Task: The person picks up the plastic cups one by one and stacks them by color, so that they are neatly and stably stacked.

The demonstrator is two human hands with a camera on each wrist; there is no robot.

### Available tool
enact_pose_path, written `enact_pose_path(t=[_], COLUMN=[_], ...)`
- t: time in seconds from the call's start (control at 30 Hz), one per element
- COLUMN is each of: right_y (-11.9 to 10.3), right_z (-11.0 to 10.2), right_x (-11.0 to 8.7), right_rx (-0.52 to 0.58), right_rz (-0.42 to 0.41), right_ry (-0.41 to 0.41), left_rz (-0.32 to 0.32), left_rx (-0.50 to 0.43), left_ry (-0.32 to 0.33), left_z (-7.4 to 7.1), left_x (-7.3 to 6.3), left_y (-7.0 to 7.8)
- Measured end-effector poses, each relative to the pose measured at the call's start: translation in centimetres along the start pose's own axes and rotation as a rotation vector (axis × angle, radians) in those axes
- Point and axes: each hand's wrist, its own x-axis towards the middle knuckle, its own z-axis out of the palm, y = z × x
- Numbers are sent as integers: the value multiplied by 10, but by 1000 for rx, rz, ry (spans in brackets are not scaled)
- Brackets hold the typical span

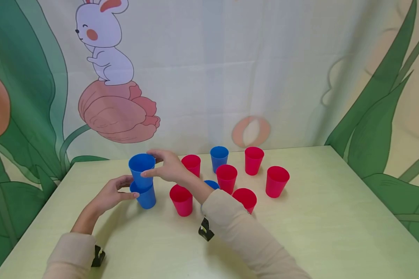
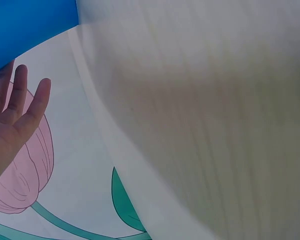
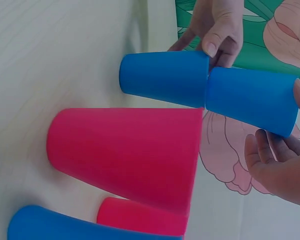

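Observation:
In the head view, my right hand grips the upper blue cup near its rim, thumb on the near side. The cup is upright, its base right at the rim of a lower blue cup that stands on the table. My left hand is at the lower cup's left side, holding it near the rim between thumb and fingers. From the right wrist, the left thumb shows at that rim, and the right fingers lie against the upper cup. The left wrist view catches only part of a blue cup.
Several red cups stand upright right of the pair. A blue cup is at the back; another blue cup is partly hidden by the right forearm. The table ends at a printed curtain.

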Motion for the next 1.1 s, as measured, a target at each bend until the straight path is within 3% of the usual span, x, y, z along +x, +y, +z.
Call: enact_pose_path(t=[0.47, 1.1], right_y=[11, 21], right_z=[17, 36], right_x=[5, 6], right_rx=[2, -185], right_rz=[67, 108], right_ry=[4, -29], left_rz=[10, 43], left_rx=[12, 30], left_ry=[-9, 5], left_z=[-3, 0], left_x=[0, 0], left_y=[0, 1])
